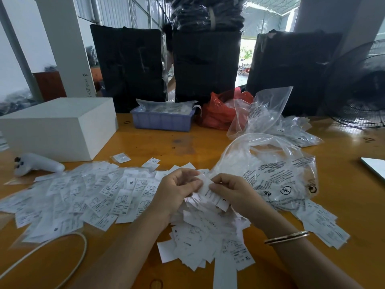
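White paper label: I see left hand and right hand both pinching it, above label heap; clear bag just beside.

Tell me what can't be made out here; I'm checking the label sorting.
Head view:
- Print on the label pinched by the left hand and right hand: too small, partly covered by them.
- Blue tray contents: hidden under clear plastic.
- White flat thing at right: cut off by the edge.
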Demonstrator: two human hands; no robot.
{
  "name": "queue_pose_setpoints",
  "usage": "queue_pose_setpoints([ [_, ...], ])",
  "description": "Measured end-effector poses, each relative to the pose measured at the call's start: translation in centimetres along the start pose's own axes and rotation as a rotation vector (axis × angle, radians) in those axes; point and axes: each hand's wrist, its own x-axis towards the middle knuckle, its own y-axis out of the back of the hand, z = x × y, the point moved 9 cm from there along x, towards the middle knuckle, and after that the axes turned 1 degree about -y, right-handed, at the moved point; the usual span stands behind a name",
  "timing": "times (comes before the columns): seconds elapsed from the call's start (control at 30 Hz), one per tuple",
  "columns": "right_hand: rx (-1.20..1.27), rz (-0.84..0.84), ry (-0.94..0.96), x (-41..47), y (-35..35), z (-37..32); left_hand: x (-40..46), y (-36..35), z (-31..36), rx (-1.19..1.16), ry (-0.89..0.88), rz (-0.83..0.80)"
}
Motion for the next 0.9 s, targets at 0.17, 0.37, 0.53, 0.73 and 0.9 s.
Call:
queue_pose_setpoints([
  [0.17,-0.033,-0.052,-0.018,-0.2,-0.4,0.2,0.0,-0.1,0.3,0.018,-0.032,0.005],
  [0.37,-0.02,0.049,0.041,0.0,0.3,-0.3,-0.1,-0.5,0.3,0.006,-0.014,-0.041],
  [0.53,-0.029,0.05,0.04,0.0,0.3,-0.3,0.0,0.2,0.0,0.056,0.019,0.018],
  [0.73,-0.085,0.076,-0.004,0.0,0.4,-0.1,-0.3,-0.5,0.2,0.062,0.041,-0.052],
  [0.9,-0.052,0.134,-0.019,-0.1,1.2,0.0,-0.4,-0.5,0.2,0.013,0.07,-0.05],
])
